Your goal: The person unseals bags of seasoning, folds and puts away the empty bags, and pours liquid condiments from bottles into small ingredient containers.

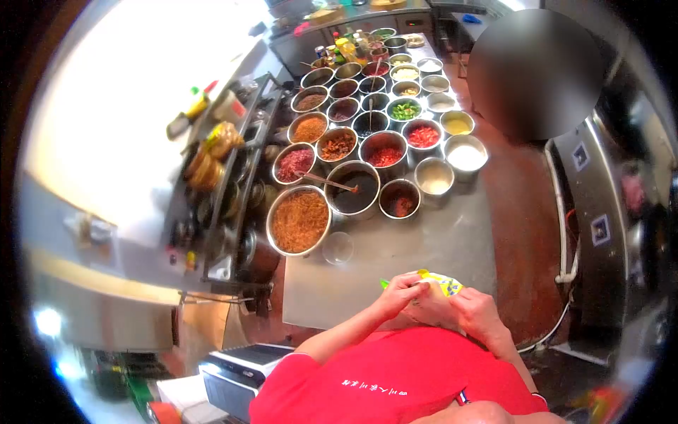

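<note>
1. Head view: a person in a red shirt [417, 374] stands at a metal surface [459, 230] set with pots. My landmark is the pot of dark liquid [347, 203], with a spoon [328, 181] leaning in it.
2. A yellow, white and green packet [445, 284] is in front of the person, nearer than the landmark pot and to its right.
3. The left hand [401, 293] has its fingers curled in a pinch at the packet's left end. The right hand [477, 311] is partly closed at the right end; its fingertips are hidden, though it seems to hold on too.
4. I judge the packet light, soft and floppy, perhaps slippery if its film is greasy. Pinching the two upper corners or edges should suit it better than squeezing the middle.
5. Its print is too small for me to read. White Chinese characters on the shirt seem to include 四川. Square labels [600, 230] on the metal unit [613, 191], far right of the landmark pot, are illegible, as are those on the bottles [346, 49] beyond it.
</note>
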Tool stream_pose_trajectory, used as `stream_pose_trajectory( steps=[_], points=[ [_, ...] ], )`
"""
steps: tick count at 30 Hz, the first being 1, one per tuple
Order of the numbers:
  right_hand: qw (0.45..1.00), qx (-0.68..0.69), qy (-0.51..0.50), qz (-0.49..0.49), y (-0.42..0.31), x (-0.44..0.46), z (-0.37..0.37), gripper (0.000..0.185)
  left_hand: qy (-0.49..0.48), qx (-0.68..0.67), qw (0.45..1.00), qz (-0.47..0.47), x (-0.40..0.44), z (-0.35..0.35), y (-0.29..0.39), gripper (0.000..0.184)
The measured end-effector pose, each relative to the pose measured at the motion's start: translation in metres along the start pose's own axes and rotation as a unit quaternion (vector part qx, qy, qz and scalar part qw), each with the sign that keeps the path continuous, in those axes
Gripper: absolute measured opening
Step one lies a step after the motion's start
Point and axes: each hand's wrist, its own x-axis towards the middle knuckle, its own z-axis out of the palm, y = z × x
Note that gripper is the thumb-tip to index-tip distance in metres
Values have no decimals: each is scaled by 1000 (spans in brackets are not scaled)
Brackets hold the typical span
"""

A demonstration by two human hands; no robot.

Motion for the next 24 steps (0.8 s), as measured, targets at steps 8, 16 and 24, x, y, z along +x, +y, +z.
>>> stream_pose_trajectory(
  steps=[8,16,24],
  points=[
    [986,28,-61,-153,75,8,-65,5,209,-33,977,22,-8,105,13,25],
    [959,-77,-60,-266,62,72,-144,6,278,-192,934,119,10,143,52,20],
    [957,-123,-89,-245,130,105,-101,7,295,-114,939,138,76,101,-17,15]
  ],
)
